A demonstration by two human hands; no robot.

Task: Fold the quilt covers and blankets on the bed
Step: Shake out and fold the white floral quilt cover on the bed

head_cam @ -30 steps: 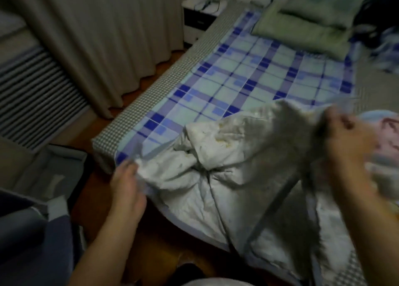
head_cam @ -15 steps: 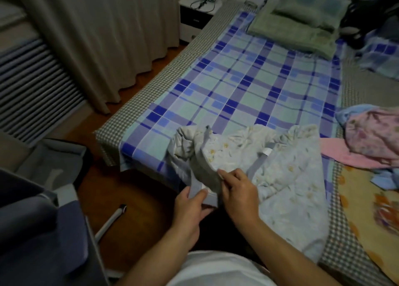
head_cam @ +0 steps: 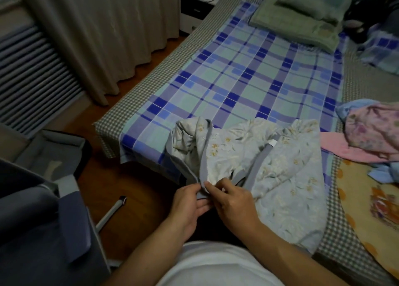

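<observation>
A pale blue floral quilt with grey edging lies crumpled at the near edge of the bed, partly hanging over it. My left hand and my right hand meet at its near corner, both pinching the grey border together. A blue plaid sheet covers the mattress. A pink floral blanket is bunched at the right, above a yellow patterned cover. A folded green blanket with a green pillow on it sits at the bed's head.
A beige curtain hangs at the left over wooden floor. A white nightstand stands beyond the bed. An open grey case and a dark chair occupy the near left. Dark clothing lies at the far right.
My hands, spread wide holding the quilt stretched a second ago, have come together at one corner. The quilt has dropped onto the bed, and the view has tilted to show more of the bed.
</observation>
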